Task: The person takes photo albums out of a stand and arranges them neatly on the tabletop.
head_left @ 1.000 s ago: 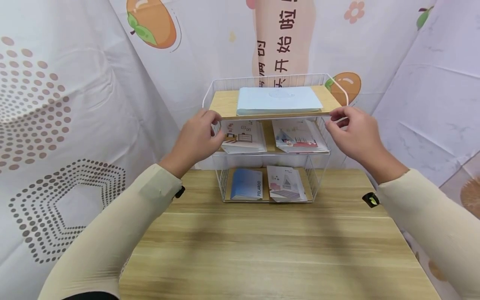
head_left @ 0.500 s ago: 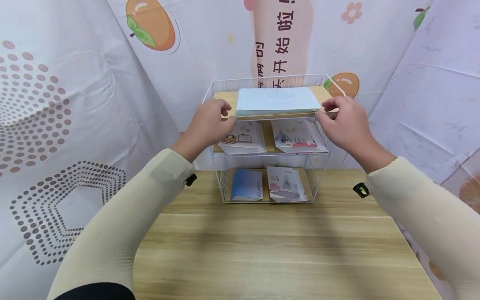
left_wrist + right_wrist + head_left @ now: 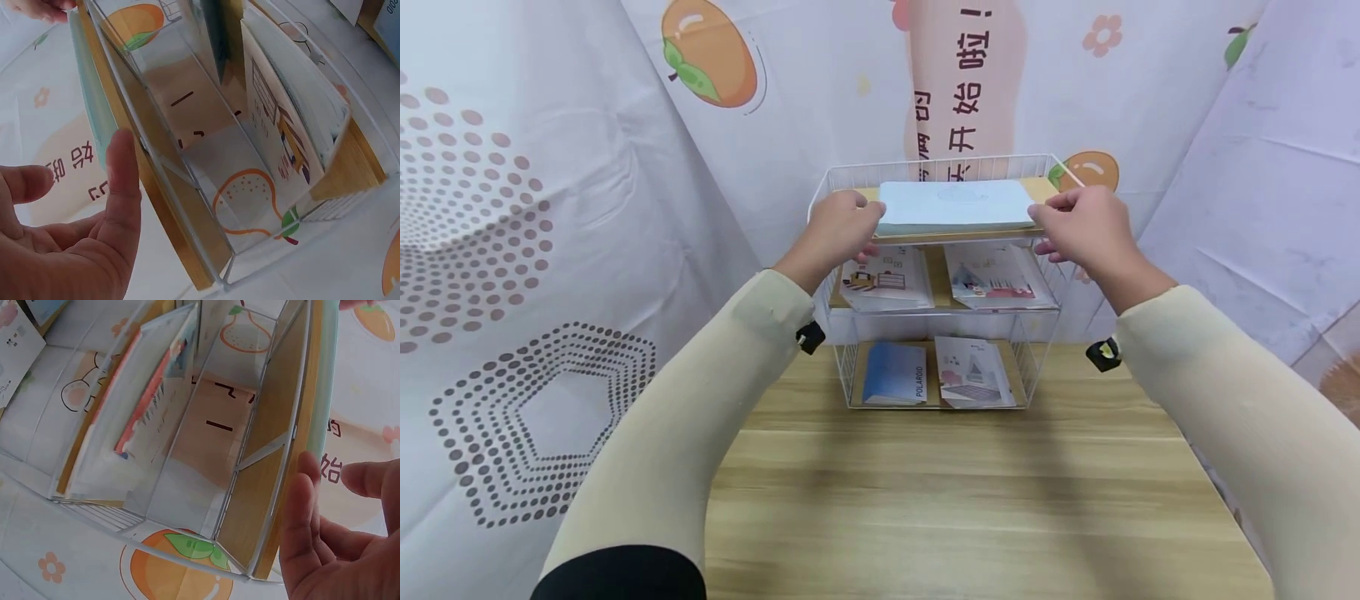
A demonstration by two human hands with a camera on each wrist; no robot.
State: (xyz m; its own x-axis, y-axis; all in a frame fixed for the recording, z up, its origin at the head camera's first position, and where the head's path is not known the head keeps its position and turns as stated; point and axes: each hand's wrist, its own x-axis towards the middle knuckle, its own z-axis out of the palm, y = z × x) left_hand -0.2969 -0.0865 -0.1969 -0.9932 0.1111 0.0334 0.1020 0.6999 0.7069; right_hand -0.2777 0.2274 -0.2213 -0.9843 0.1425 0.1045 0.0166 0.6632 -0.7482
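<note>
A flat stack of pale blue sheets or booklets point(image 3: 955, 204) lies on the wooden top board of a white wire rack point(image 3: 942, 313). My left hand point(image 3: 835, 229) is at the stack's front left corner. In the left wrist view one straight finger point(image 3: 123, 165) lies along the board's edge, the thumb apart from it. My right hand point(image 3: 1092, 233) is at the stack's front right corner. The right wrist view has its fingers point(image 3: 299, 509) against the board's edge, with the thumb held away. Neither hand is gripping anything.
The middle shelf bears two piles of printed cards or booklets point(image 3: 887, 283). Below lie a blue booklet marked POLAROID point(image 3: 893, 373) and a white printed pile point(image 3: 973, 372). The rack stands at the back of a wood-grain table point(image 3: 985, 500), before a patterned cloth point(image 3: 820, 108).
Both hands have moved inward along the rack's front, from the top board's outer corners to the sides of the blue stack. The stack has stayed on the board.
</note>
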